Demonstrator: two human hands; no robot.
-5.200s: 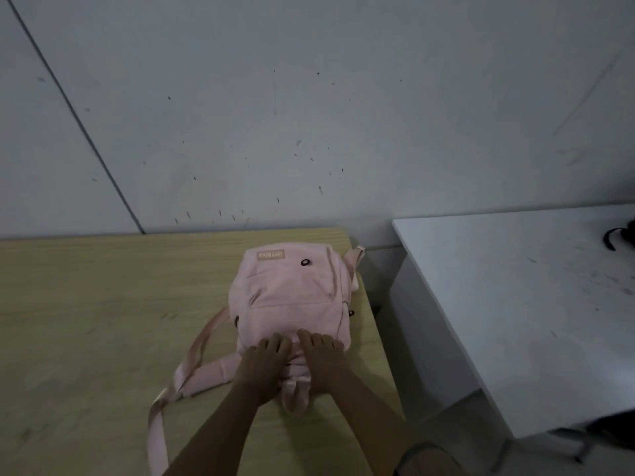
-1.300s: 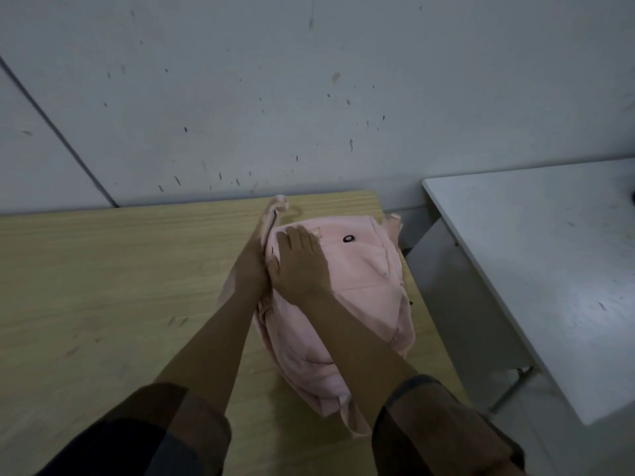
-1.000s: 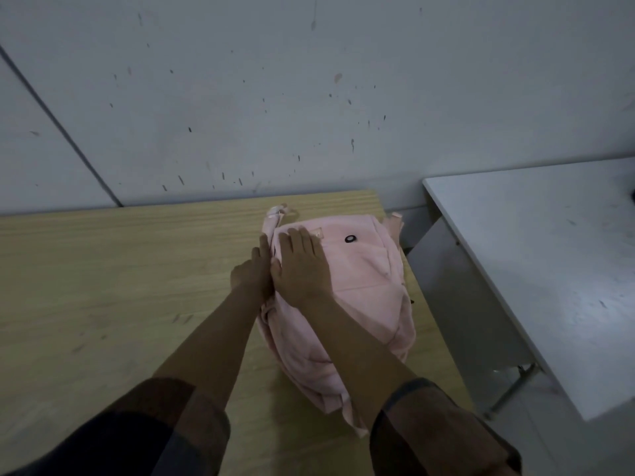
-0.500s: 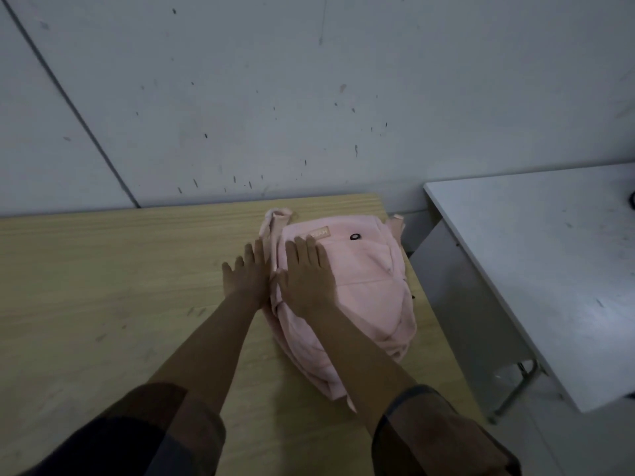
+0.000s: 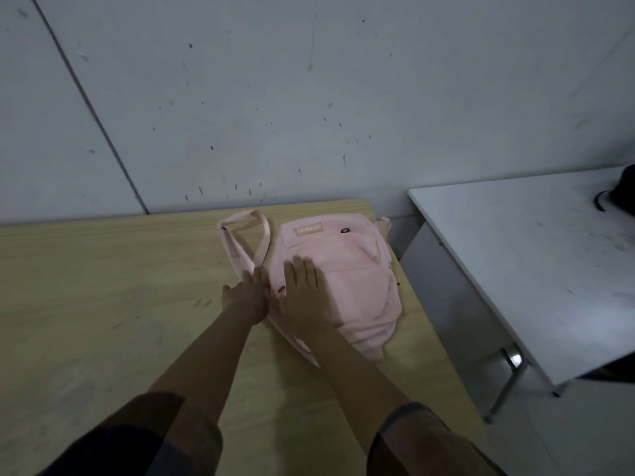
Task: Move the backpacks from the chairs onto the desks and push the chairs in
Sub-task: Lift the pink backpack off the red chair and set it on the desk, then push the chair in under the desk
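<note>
One pink backpack lies flat on the wooden desk, near the desk's right edge and close to the wall, with its front pocket and a small label facing up. One of its straps loops out to the left across the desk top, and a second strap end shows at the bag's far right corner. Two bare hands reach forward from dark sleeves. The right hand rests flat on the left part of the backpack, fingers straight and close together, palm down on the fabric. The left hand lies just beside it, touching the bag's left edge where the strap meets it, fingers stretched out flat rather than curled; whether it presses the strap or only the desk under it cannot be told. To the right stands one white desk, separated from the wooden one by a narrow gap, with one metal leg showing beneath it. One dark object, cut off by the frame, sits at the white desk's far right corner.
</note>
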